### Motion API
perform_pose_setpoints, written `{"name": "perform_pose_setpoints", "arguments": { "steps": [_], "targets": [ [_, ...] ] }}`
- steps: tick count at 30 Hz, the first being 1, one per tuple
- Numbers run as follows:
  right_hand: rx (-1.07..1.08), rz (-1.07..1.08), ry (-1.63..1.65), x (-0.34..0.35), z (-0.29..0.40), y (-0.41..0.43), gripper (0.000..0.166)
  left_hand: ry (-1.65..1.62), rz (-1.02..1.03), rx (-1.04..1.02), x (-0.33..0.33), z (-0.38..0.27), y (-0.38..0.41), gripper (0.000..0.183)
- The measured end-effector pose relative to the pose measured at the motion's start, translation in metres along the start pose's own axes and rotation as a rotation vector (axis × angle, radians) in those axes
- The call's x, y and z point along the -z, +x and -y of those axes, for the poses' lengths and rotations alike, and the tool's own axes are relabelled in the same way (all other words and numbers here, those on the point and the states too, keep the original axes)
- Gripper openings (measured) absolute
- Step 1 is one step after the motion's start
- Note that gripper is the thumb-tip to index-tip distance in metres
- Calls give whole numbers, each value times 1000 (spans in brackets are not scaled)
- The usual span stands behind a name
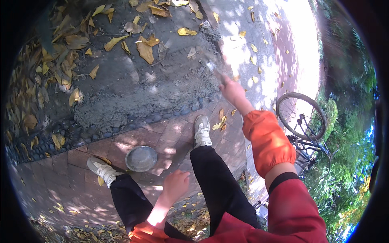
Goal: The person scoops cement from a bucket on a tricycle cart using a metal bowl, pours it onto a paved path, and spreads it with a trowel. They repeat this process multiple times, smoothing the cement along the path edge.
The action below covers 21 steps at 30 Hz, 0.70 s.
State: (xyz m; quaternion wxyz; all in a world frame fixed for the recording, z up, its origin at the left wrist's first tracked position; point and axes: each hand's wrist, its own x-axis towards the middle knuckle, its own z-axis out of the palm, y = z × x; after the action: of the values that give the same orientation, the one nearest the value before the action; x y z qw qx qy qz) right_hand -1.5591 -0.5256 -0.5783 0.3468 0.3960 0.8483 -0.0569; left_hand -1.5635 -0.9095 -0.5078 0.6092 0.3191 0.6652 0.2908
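My right hand (233, 91), beyond an orange sleeve cover, is closed around the handle of a hand tool (215, 71), likely a trowel; its metal end is blurred. The tool is over wet grey mortar (194, 71) near the right end of the strip. My left hand (177, 185) is loosely curled with nothing visible in it, above the paving between my legs. A round metal bowl (141, 158) sits on the reddish paving between my shoes. Rough mortar (103, 109) lies along a border of dark pebbles (156, 118).
Dry yellow leaves (70, 60) lie thick at the upper left. My shoes (202, 130) stand on the paving close to the pebble border. A bicycle (301, 117) is at the right, beside green shrubs (346, 145). A stone edge (208, 12) runs at the top.
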Motion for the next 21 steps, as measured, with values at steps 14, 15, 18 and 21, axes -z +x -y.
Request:
{"name": "perform_pose_setpoints", "arguments": {
  "steps": [14,15,18,21],
  "targets": [
    [93,37,188,-24,-25,-44,50,-235,-660,427,-17,106,0,21],
    [67,65,254,-23,-19,-60,50,-61,-787,442,-5,123,-2,22],
    [141,7,418,-45,-23,-98,50,19,-952,564,19,171,-11,35],
    [142,72,439,-59,5,-132,51,200,-852,647,22,219,-22,49]
  ]
}}
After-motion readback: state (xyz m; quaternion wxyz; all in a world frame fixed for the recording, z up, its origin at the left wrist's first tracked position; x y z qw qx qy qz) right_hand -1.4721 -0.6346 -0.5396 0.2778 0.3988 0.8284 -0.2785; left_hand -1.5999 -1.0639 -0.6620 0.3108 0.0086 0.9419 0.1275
